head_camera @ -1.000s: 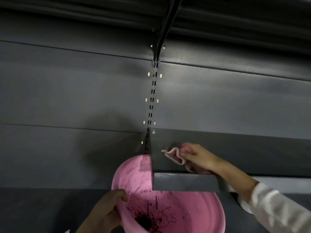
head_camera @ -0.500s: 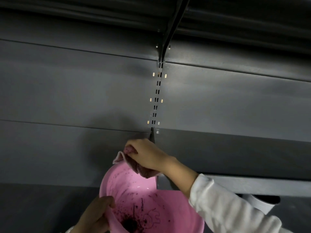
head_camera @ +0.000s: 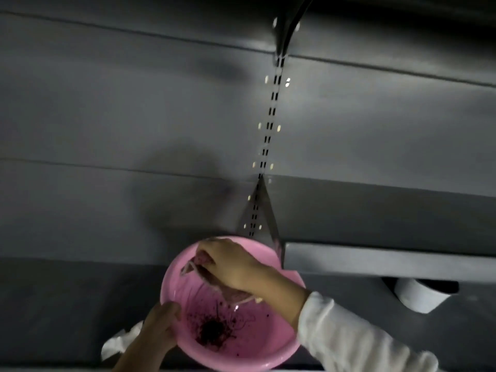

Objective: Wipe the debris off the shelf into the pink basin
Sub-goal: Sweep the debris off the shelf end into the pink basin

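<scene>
A grey back panel is filling most of what I am looking at, with seams running across it. A slotted upright is running down it, pale spots sitting on either side of its slots. A dark bracket is jutting out at its top. A white cup-like thing is sitting low on my right, partly hidden. Something white and crumpled is lying at the lower left.

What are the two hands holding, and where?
Left hand grips the pink basin by its rim. Right hand holds a bunched cloth over the basin.
</scene>
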A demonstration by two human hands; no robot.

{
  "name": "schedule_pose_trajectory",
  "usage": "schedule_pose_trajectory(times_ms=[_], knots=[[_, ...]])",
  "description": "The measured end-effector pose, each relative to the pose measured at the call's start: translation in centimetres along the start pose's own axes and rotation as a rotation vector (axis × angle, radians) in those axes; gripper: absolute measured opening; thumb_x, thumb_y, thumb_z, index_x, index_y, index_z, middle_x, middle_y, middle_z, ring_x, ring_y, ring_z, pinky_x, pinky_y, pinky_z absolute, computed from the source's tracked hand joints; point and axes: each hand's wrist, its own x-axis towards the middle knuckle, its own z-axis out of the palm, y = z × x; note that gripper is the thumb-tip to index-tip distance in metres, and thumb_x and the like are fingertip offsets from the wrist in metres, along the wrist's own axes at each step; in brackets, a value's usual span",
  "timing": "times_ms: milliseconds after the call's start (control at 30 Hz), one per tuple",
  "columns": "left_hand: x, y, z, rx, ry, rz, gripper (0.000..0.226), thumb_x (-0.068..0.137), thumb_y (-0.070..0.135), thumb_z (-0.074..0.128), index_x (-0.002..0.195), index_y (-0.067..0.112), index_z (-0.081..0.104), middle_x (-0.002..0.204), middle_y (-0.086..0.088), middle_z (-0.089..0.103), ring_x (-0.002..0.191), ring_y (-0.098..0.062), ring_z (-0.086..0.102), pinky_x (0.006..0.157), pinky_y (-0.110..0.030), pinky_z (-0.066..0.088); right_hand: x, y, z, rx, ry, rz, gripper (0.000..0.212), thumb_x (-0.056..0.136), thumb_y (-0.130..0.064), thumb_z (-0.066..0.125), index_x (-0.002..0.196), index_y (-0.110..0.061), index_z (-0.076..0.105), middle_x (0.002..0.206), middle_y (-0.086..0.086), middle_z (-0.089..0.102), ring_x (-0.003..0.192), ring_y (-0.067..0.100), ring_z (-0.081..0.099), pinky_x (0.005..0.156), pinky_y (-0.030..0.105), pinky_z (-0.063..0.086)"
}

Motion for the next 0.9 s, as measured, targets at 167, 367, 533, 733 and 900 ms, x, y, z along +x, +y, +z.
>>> schedule_pose_trajectory(times_ms=[167, 367, 533, 733, 900], knots=[[1.0, -0.1, -0.6, 0.012, 0.020, -0.083, 0.021, 0.073, -0.013, 0.032, 0.081, 0.000, 0.047, 0.077, -0.015, 0.038, 0.089, -0.031, 0.042, 0.070, -0.035, 0.034, -0.3, 3.6, 2.1, 0.044, -0.077, 0.214, 0.026, 0.093, -0.019, 0.043, 0.106, -0.003, 0.058, 0.118, 0.019, 0.063, 0.109, 0.032, 0.057, 0.089, 0.037, 0.042], [2.7, -0.4, -1.2, 0.006, 0.005, -0.168, 0.020, 0.076, -0.012, 0.032, 0.070, 0.004, 0.042, 0.074, -0.013, 0.038, 0.092, -0.029, 0.042, 0.079, -0.038, 0.037, -0.1, 7.6, 4.0, 0.091, -0.115, 0.401, 0.023, 0.092, -0.015, 0.045, 0.106, -0.002, 0.058, 0.116, 0.019, 0.063, 0.106, 0.032, 0.057, 0.085, 0.034, 0.042], [3.8, -0.3, -1.4, 0.005, -0.019, -0.171, 0.027, 0.075, -0.013, 0.030, 0.089, 0.002, 0.047, 0.080, -0.014, 0.038, 0.094, -0.030, 0.041, 0.079, -0.039, 0.035, 0.1, 9.8, 5.8, 0.139, -0.096, 0.502, 0.023, 0.091, -0.016, 0.048, 0.105, -0.003, 0.060, 0.113, 0.019, 0.065, 0.104, 0.030, 0.059, 0.085, 0.031, 0.042], [4.9, -0.2, -1.7, 0.000, 0.002, -0.202, 0.023, 0.076, -0.015, 0.031, 0.077, 0.004, 0.044, 0.074, -0.012, 0.036, 0.082, -0.027, 0.041, 0.075, -0.038, 0.035, 0.2, 11.5, 8.1, 0.132, -0.090, 0.580, 0.026, 0.092, -0.019, 0.047, 0.110, -0.004, 0.059, 0.116, 0.018, 0.061, 0.113, 0.029, 0.052, 0.099, 0.041, 0.044], [5.8, -0.4, -2.3, -0.016, -0.027, -0.202, 0.032, 0.074, -0.015, 0.032, 0.098, -0.002, 0.049, 0.097, -0.018, 0.044, 0.100, -0.034, 0.045, 0.088, -0.044, 0.040, 0.3, 12.4, 9.9, 0.116, -0.046, 0.674, 0.026, 0.092, -0.023, 0.048, 0.109, -0.006, 0.058, 0.117, 0.016, 0.060, 0.110, 0.027, 0.055, 0.100, 0.041, 0.045]])
